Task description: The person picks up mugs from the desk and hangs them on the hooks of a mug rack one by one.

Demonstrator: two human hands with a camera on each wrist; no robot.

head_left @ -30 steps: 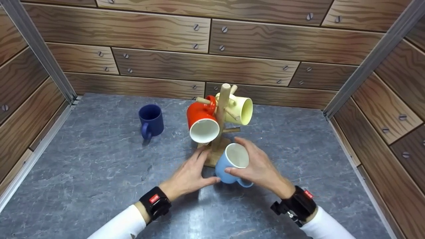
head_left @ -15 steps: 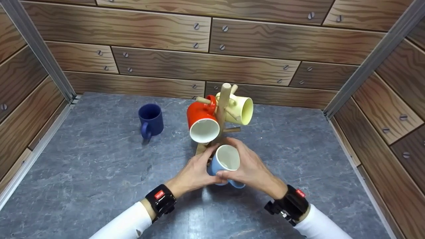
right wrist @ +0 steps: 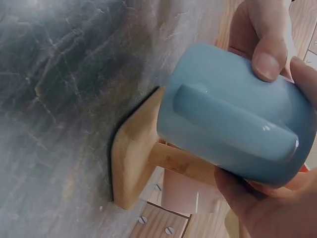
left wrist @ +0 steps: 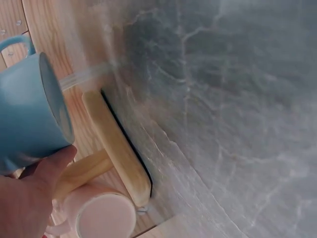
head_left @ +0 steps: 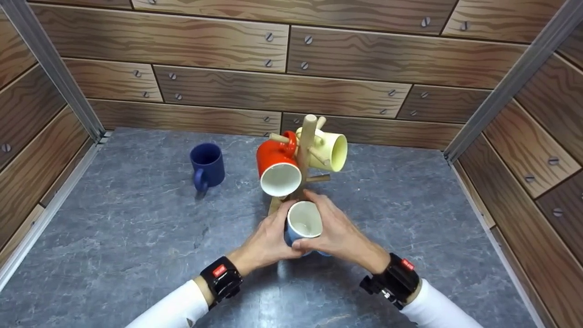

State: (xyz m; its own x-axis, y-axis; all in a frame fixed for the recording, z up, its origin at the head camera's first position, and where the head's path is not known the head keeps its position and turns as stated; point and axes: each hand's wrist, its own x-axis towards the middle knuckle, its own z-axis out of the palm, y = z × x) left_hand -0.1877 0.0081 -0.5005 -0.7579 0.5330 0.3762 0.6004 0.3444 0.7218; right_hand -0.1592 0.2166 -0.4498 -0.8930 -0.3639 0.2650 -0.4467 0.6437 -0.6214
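The light-blue, white-lined cylindrical mug (head_left: 304,221) had shifted leftward over the last second, coming in line with the post of the pale wooden mug tree (head_left: 306,136), and the bare left hand (head_left: 268,237) had closed in to meet it. Both hands were now clamped on the mug, the left on one flank and the right hand (head_left: 339,232) on the other, raising it just on the near side of the tree, mouth up, its handle (right wrist: 233,124) facing away from the tree. Good handling seemed to call for an even, light squeeze from both sides, fingers clear of the handle, and the mug's bottom kept off the tree's base. The bare lower wooden peg (head_left: 319,178) jutted right from the post, close enough to deserve care. Higher up, a glossy red mug (head_left: 272,157) hung left of the post and a pale-yellow mug (head_left: 329,143) right of it; a navy mug (head_left: 208,166) stood well left of the tree.
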